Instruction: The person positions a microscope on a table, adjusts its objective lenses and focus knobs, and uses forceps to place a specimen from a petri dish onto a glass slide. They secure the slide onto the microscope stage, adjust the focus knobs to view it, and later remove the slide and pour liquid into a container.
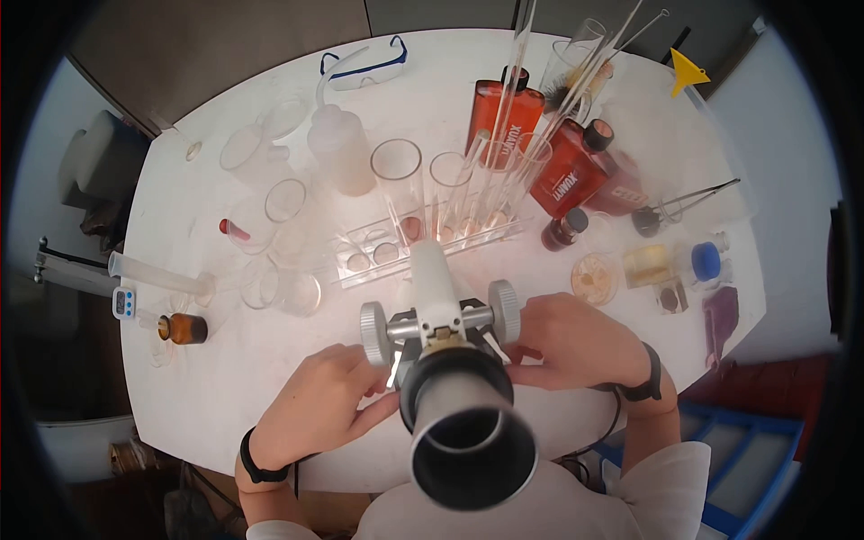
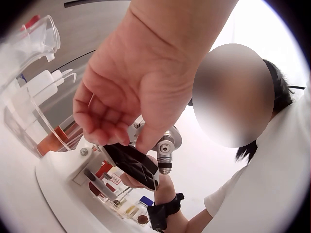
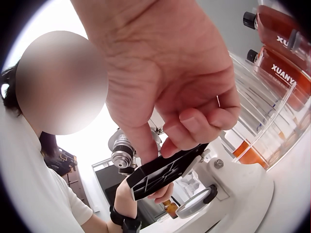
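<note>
Microscope (image 1: 434,279) by near edge of surface (image 1: 216,387) | left hand (image 1: 328,396), right hand (image 1: 580,346): fingers curled beside stage (image 3: 163,174), cannot tell if grasping | could jolt stage through uneven pressure

Head view pretty bright, soft light, kinda hazy — glassware (image 1: 396,175) washed out against white table (image 1: 220,369). Big fisheye, table edge bowed, corners black. Both wrist views: backdrop (image 2: 189,158) blown out, left palm (image 2: 116,75) and right palm (image 3: 165,63) shadier against it, face (image 2: 233,95) smoothed to blur — dark vignette there too
</note>
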`<state>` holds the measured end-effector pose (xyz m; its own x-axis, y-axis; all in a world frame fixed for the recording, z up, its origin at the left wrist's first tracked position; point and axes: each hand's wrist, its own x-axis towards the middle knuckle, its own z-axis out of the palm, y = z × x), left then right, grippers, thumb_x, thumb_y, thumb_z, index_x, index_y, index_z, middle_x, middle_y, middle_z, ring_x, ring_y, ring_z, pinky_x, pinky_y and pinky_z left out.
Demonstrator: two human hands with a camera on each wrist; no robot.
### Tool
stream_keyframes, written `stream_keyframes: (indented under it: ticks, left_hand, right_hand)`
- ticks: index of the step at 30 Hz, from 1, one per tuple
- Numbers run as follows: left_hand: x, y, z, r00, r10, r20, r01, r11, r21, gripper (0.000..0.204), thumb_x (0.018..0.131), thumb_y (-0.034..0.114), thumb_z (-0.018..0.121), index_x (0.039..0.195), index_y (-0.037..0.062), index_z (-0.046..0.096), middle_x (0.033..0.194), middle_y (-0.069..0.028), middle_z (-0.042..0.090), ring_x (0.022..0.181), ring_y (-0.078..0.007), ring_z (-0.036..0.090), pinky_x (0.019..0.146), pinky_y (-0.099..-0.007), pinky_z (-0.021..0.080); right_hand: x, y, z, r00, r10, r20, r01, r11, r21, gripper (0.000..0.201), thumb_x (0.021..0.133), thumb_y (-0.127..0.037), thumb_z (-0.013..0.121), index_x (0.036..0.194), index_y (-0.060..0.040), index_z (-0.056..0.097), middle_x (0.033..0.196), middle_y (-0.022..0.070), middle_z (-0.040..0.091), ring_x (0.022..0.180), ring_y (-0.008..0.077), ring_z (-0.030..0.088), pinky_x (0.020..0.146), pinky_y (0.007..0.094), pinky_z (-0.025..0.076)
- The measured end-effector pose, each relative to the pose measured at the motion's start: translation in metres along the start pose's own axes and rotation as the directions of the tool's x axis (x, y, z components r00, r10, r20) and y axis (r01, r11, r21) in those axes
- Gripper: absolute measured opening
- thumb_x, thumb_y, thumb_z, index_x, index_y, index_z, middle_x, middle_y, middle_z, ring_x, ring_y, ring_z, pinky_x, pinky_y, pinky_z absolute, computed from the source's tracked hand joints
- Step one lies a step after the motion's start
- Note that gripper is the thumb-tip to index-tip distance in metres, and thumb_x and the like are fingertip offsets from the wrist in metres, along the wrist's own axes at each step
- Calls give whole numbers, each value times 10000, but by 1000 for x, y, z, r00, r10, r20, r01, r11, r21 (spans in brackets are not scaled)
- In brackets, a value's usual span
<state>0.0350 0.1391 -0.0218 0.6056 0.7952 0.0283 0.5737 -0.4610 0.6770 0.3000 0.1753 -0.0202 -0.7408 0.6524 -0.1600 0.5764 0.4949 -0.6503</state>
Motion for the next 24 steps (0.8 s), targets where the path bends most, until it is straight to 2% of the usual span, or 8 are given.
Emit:
stream_keyframes:
  ticks: [1,3,8,13,16,19,22,24]
  left_hand:
    - [-1,-5,2,997,-27,79,26,999,21,175,718,158,646,702,19,540,623,-114,524,594,-298,515,563,-371,417]
    - [0,-10,3,994,-14,106,12,1000,14,166,704,161,651,692,30,550,631,-107,537,600,-295,527,576,-363,435]
    - [4,-8,0,988,-50,149,47,999,18,146,690,159,654,698,49,559,653,-88,557,598,-295,534,584,-358,449]
    - [-1,-8,0,964,-177,200,181,983,-4,228,654,201,668,793,46,575,698,-94,566,625,-300,546,618,-371,461]
    - [1,-14,-1,977,-64,204,60,998,26,321,624,209,651,885,39,576,738,-109,577,662,-321,557,659,-384,468]
    - [-1,-23,2,981,-15,193,25,998,-51,377,607,211,616,933,25,567,771,-117,589,695,-332,564,682,-395,469]
    - [-2,-24,6,993,9,121,0,997,-79,364,628,237,583,919,20,564,790,-116,599,679,-317,570,644,-373,467]
    - [2,-24,2,985,-32,171,54,991,-122,368,638,260,570,914,16,563,776,-113,599,660,-306,570,624,-360,463]
  right_hand:
    - [1,0,2,1000,13,-8,-13,1000,-9,260,701,-282,654,614,-53,568,563,73,530,598,256,521,564,346,412]
    - [1,6,4,991,-108,-81,112,992,53,242,705,-259,671,613,-63,563,559,56,525,580,247,515,539,334,407]
    - [0,13,6,978,-194,-74,195,981,-2,200,706,-210,668,676,-61,538,639,43,542,580,229,509,550,320,414]
    - [1,12,6,982,-177,-65,179,984,17,182,710,-195,658,681,-59,540,625,49,521,569,231,495,548,315,408]
    - [1,13,6,984,-169,-62,171,985,14,179,712,-189,657,679,-60,537,616,49,506,563,230,487,544,314,402]
    - [3,15,7,982,-180,-56,182,983,25,183,703,-186,662,676,-59,534,609,48,493,559,229,481,540,317,397]
    - [3,16,8,980,-186,-74,191,979,70,189,684,-182,669,676,-56,530,606,48,487,556,230,476,539,323,394]
    - [4,17,9,979,-184,-82,192,976,100,191,674,-179,672,678,-53,528,607,49,486,555,233,475,539,326,392]
